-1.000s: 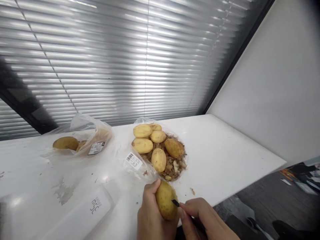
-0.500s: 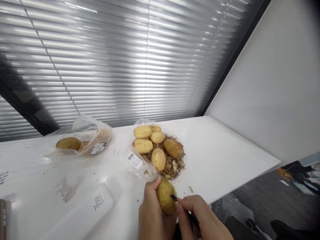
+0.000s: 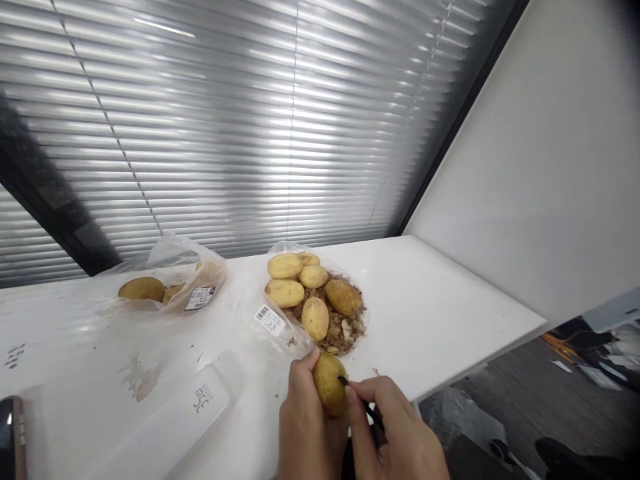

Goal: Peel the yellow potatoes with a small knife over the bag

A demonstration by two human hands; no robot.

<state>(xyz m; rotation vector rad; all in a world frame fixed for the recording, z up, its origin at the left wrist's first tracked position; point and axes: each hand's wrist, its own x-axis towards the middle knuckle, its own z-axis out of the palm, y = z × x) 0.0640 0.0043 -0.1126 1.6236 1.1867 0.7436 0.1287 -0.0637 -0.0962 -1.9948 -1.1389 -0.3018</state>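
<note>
At the table's front edge my left hand is wrapped round a yellow-brown potato. My right hand grips a thin black tool, whose dark tip touches the potato's right side. Most of the tool is hidden by my fingers. Just beyond the hands, a clear plastic bag lies flat with brown peel scraps on it. Several pale peeled potatoes rest there, beside a darker brown potato.
A second plastic bag holding brown potatoes stands at the back left. A white box-shaped device and a phone lie front left. Blinds rise behind the table; a wall stands right.
The view has shifted slightly. The tool's tip sits a little higher on the held potato, and more of the phone shows at the left edge.
</note>
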